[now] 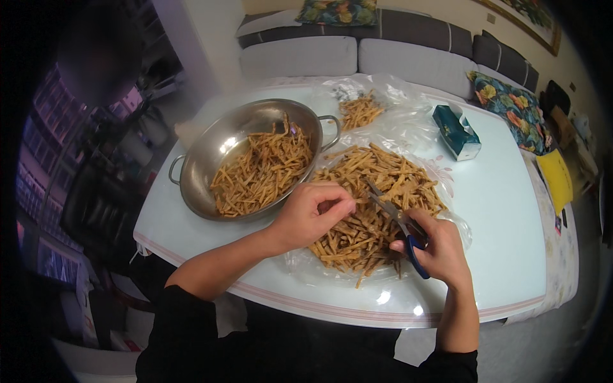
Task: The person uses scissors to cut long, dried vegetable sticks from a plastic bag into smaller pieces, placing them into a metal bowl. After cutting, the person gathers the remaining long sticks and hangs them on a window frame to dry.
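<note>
My right hand (438, 249) grips blue-handled scissors (407, 234), their blades apart and pointing up and left over a large pile of dried, tan-brown strips (345, 244). My left hand (318, 213) is at the pile's left side with thumb and fingertips pinched together; a small strip seems to be between them, mostly hidden by the fingers. Under the pile lies clear plastic sheeting (459, 227). To the left stands a wide steel pan with two loop handles (201, 167), holding more strips (268, 167). A smaller heap of strips (361, 112) lies on plastic behind the pile.
The glass-topped table (503, 230) has a curved front edge close to my body. A green tissue box (455, 134) stands at the back right. Beyond the table is a grey sofa (301, 57) with patterned cushions; a yellow cushion (555, 179) lies at the right.
</note>
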Tool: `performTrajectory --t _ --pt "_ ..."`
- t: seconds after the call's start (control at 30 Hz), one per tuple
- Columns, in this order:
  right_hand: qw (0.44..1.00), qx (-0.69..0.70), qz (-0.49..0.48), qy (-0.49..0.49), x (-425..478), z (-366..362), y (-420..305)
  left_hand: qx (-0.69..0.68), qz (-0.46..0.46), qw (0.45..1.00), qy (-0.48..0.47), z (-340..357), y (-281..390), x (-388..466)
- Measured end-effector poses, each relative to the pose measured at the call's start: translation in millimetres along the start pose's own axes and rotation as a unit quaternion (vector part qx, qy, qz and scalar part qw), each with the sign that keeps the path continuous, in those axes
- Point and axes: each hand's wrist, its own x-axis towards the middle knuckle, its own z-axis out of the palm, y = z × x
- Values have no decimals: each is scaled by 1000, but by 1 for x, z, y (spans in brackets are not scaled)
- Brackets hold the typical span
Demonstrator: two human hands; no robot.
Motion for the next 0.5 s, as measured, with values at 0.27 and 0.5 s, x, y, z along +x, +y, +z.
performTrajectory --t 0.27,0.5 --pt "997 54 45 28 0 -1 1 194 125 970 74 -4 3 6" --pt "995 57 45 68 2 8 3 223 -25 964 144 -80 -14 15"
